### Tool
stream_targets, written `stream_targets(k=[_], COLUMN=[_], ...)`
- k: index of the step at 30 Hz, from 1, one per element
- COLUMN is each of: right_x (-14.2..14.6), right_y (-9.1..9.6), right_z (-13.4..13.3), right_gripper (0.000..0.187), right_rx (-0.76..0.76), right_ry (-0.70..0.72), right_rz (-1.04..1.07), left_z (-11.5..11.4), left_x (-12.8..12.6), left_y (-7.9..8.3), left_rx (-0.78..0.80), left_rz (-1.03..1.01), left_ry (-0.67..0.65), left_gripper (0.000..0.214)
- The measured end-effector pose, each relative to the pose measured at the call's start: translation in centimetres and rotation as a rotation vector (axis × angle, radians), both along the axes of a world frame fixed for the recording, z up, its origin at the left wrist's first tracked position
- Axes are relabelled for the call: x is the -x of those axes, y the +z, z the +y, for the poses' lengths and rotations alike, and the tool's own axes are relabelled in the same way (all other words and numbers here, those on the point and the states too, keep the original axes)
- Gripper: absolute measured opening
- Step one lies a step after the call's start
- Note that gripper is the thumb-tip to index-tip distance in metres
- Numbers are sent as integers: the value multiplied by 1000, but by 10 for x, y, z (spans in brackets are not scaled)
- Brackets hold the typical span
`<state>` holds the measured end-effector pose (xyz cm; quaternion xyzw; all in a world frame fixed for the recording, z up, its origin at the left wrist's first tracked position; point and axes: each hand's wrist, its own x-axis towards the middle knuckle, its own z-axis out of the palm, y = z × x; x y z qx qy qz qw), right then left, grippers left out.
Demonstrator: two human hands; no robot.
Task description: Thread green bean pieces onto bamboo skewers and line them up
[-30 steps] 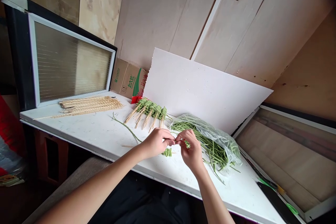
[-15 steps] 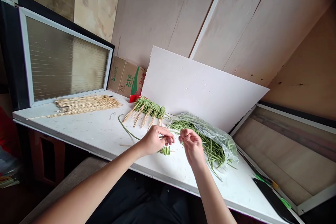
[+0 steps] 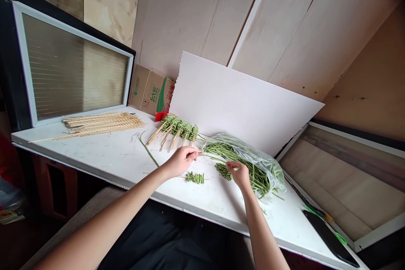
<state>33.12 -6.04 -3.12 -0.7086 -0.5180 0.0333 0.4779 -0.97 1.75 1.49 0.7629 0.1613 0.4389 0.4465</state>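
A thin long bean [image 3: 215, 157] runs between my two hands. My left hand [image 3: 182, 161] is closed, its fingertips pinching the bean's left part. My right hand [image 3: 238, 174] pinches the right part near the bag. Below my left hand, a skewer threaded with a folded long bean [image 3: 195, 177] lies on the table. Another green stretch of bean [image 3: 148, 150] lies left of my left wrist; whether it joins the held one is hidden. A small bundle of green bean pieces [image 3: 223, 171] lies just left of my right hand.
Finished bean skewers [image 3: 180, 128] are piled behind my left hand. Bare bamboo skewers [image 3: 104, 124] lie at left. A clear plastic bag [image 3: 265, 162] of long beans stands at right. Behind are a cardboard box [image 3: 148, 90] and a white board [image 3: 240, 97]; a black phone [image 3: 330, 238] lies far right.
My hands have moved apart, the right one to the right and the left one slightly left and up. The bean now shows stretched between them, and the threaded skewer below is more exposed.
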Motion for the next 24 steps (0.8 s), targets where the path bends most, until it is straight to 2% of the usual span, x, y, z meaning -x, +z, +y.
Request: stream_targets(k=[3, 7, 10, 12, 16, 19, 21, 24], right_x=[-6, -7, -3, 4, 36, 74, 101, 133], right_y=[-8, -11, -5, 7, 44, 71, 80, 78], right_z=[1, 2, 1, 0, -12, -25, -32, -36], right_gripper=[23, 21, 26, 33, 43, 46, 47, 41], right_rx=[78, 158, 97, 40, 14, 64, 80, 52], right_ry=[-30, -57, -5, 48, 201, 439, 539, 551], right_rz=[-70, -154, -124, -80, -10, 37, -27, -185], left_z=[-4, -8, -7, -5, -2, -5, -7, -10], left_x=[2, 3, 3, 1, -4, -5, -4, -2], left_y=[3, 5, 0, -4, -11, -10, -9, -7], left_rx=[-18, 43, 55, 60, 171, 238, 245, 225], left_rz=[94, 180, 206, 192, 93, 43, 58, 104], left_ry=[-17, -50, -67, -88, -177, -205, -216, -234], left_gripper=[39, 45, 46, 46, 52, 57, 59, 56])
